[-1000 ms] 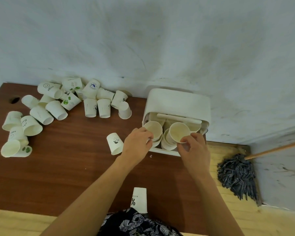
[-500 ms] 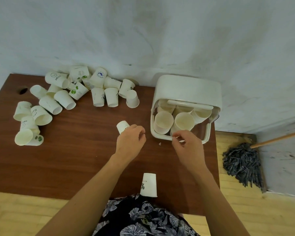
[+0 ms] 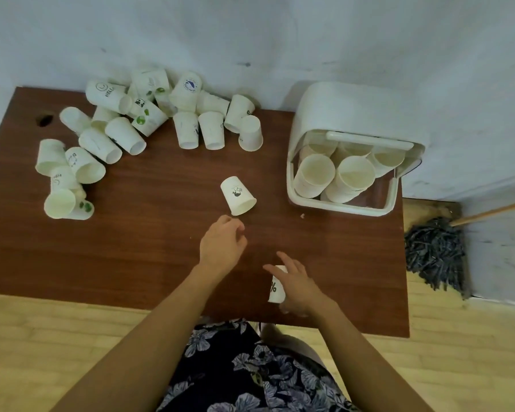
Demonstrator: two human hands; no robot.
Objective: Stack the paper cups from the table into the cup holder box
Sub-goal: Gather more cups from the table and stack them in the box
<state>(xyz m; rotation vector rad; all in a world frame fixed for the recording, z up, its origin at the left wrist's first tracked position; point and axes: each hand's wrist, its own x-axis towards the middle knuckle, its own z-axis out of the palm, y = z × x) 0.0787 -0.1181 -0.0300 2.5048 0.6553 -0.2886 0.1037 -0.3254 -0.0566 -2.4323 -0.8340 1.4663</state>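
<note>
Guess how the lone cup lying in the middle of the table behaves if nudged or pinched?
The cup lies on its side on the smooth table, so a nudge would probably roll it in a curve, since it tapers. It looks like thin paper and empty, so likely very light and easily crushed by a hard pinch. The left hand is just short of it.

White cups (image 3: 149,126), reddish-brown table (image 3: 131,251) — dark floral-print garment (image 3: 250,376).
</note>
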